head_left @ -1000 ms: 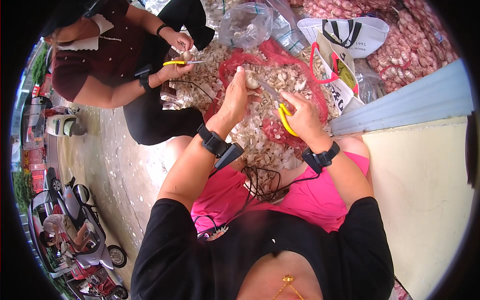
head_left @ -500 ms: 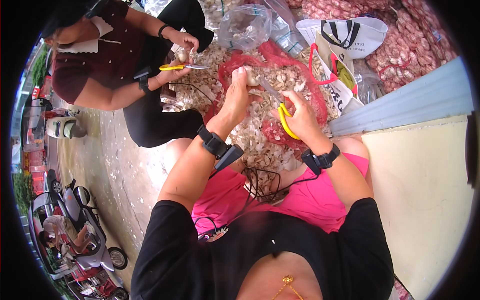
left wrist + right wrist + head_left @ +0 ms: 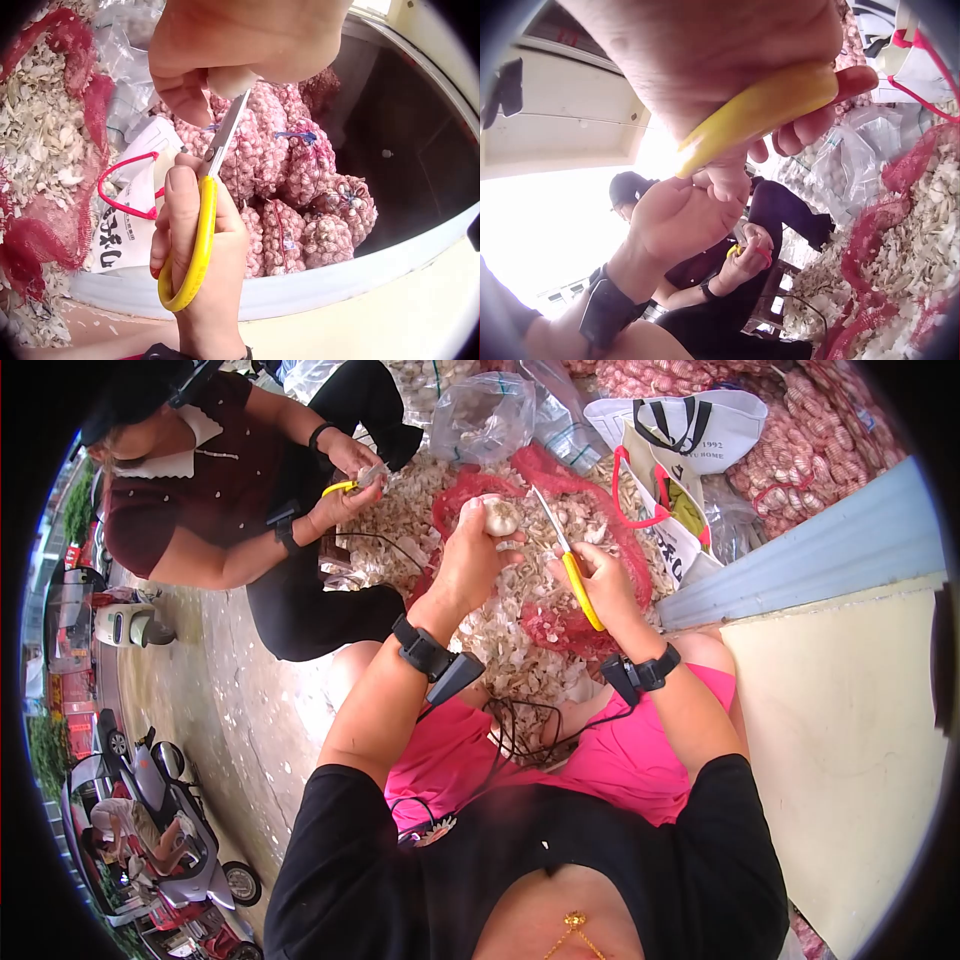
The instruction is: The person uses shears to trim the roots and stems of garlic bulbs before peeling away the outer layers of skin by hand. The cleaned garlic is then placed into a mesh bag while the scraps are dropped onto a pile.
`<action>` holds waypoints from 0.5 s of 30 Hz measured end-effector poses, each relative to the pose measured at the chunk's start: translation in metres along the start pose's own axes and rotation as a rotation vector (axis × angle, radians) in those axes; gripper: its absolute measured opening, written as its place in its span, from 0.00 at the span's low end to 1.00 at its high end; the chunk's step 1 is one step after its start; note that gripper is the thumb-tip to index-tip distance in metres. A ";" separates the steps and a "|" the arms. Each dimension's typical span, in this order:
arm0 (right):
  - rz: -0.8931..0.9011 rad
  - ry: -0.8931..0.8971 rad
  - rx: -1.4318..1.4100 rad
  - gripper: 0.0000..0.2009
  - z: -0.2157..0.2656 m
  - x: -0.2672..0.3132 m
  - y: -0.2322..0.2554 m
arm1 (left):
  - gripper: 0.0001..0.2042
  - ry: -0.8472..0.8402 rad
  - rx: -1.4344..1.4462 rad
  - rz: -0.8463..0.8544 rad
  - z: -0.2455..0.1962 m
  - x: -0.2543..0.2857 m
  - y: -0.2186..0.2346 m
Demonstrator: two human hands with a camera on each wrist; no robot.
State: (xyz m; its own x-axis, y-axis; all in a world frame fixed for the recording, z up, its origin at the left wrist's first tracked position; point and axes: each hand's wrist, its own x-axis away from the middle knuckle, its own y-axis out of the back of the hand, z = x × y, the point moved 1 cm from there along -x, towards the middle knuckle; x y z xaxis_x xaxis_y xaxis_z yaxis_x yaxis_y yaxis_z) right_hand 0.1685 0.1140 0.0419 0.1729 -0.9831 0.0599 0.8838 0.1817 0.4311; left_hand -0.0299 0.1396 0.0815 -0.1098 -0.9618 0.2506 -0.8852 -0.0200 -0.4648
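In the head view my left hand (image 3: 468,563) holds a whitish garlic bulb (image 3: 501,516) at its fingertips, thumb along its side. My right hand (image 3: 604,588) grips scissors with yellow handles (image 3: 582,596); their metal blades (image 3: 551,520) look closed together and point up and to the left, a little right of the bulb. From the left wrist, the scissors (image 3: 204,244) reach up to the bulb (image 3: 231,79), which is mostly hidden behind my left hand (image 3: 244,41). A yellow handle (image 3: 761,112) crosses my right palm in the right wrist view.
Below the hands lie garlic peelings (image 3: 525,650) and a red mesh bag (image 3: 455,495). Another person (image 3: 180,510) works at the left with yellow-handled scissors (image 3: 340,487). A white tote bag (image 3: 690,435), netted garlic sacks (image 3: 820,455) and a pale blue ledge (image 3: 810,545) stand at the right.
The scissors have swung upright, their blades drawing away from the bulb in the head view. The bulb now shows more fully in my left hand. The other person's hands have shifted too.
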 end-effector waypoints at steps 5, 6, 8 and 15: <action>-0.049 0.017 -0.012 0.29 -0.034 -0.013 -0.005 | 0.12 0.032 -0.073 0.240 -0.030 0.007 0.011; -0.053 0.017 0.031 0.30 -0.044 -0.015 -0.005 | 0.11 -0.159 -0.696 0.260 -0.022 0.004 0.022; -0.054 0.012 0.029 0.29 -0.037 -0.008 0.000 | 0.11 -0.344 -1.362 0.308 -0.032 0.008 0.037; -0.011 0.042 -0.474 0.16 -0.040 -0.023 -0.008 | 0.25 0.085 -0.250 0.176 -0.132 0.056 0.039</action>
State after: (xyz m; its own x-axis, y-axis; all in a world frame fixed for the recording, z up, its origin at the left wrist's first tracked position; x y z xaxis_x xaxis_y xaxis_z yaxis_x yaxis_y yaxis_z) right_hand 0.1746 0.1358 0.0013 0.1715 -0.9850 0.0167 0.9849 0.1710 -0.0272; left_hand -0.1298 0.1214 0.1896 -0.2994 -0.9182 0.2592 -0.9316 0.2227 -0.2871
